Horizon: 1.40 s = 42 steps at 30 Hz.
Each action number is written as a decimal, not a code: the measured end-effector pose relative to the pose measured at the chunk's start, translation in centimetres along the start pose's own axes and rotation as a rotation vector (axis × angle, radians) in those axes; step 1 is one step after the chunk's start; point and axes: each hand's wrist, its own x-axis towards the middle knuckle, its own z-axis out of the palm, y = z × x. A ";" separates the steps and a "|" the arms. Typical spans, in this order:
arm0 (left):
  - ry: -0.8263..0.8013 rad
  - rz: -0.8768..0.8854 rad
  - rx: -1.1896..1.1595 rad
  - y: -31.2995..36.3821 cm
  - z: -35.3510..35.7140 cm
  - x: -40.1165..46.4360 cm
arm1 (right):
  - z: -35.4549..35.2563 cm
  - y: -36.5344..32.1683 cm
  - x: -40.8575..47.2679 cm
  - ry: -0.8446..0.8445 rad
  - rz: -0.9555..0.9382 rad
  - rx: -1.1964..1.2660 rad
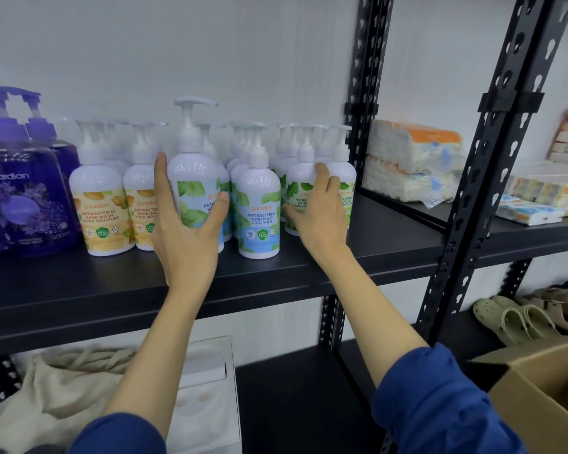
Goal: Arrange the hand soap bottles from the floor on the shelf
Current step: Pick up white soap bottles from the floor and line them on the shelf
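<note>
A black metal shelf (276, 273) stood against a pale wall, its board crowded with pump bottles of hand soap. Taking the cool mint bottle (259, 204) at the front of the board as the marker: the left hand (187, 231) was just to its left, fingers and thumb curled round a raised mint-label bottle (195, 172) whose pump stood higher than the rest. The bottle's base was hidden behind the hand, so whether it touched the board could not be told. Further left of the marker stood two yellow-label bottles (100, 204), and beyond them dark purple bottles (23, 198). Just right of the marker the right hand (322, 208) lay against a green-label bottle (300, 191), fingers wrapped over its front and thumb low on its near side; that bottle stood upright on the board among others of its kind. More white bottles stood in rows behind the marker. Well to the right, past the black uprights, lay wrapped tissue packs (413, 158). Below the marker's level were beige cloth (63, 388), a white box (207, 388), beige clogs (518, 319) and a cardboard box (545, 388).
</note>
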 end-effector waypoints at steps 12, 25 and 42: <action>-0.012 0.008 0.007 -0.2 0.0 0.0 | -0.4 0.1 -0.5 -0.007 0.007 0.092; -0.008 -0.007 0.006 0.0 -0.1 0.1 | -0.9 -0.2 -1.0 0.010 0.025 0.046; -0.096 -0.045 0.101 0.3 -0.5 -0.4 | 0.6 3.3 -10.3 0.243 -0.328 0.007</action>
